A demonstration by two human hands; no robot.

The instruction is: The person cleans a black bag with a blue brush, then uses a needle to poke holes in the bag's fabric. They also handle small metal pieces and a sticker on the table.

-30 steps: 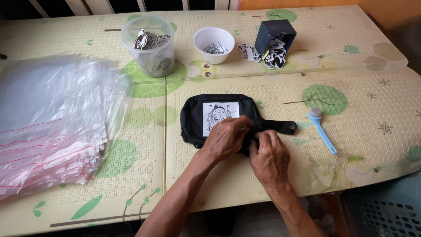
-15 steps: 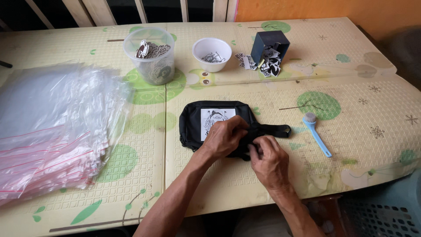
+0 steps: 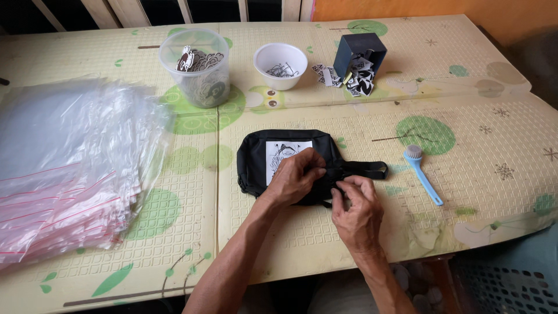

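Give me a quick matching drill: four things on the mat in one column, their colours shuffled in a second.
Things:
1. pouch under both hands
2. brush at its right
3. bowl of small metal bits
4. tipped box spilling tags

Colours:
A. white
B. dark blue
C. black
D. light blue

Pairs: 1-C, 2-D, 3-A, 4-B

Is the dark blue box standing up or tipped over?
Tipped over. The dark blue box lies on its side, black-and-white tags spilling from its opening onto the table.
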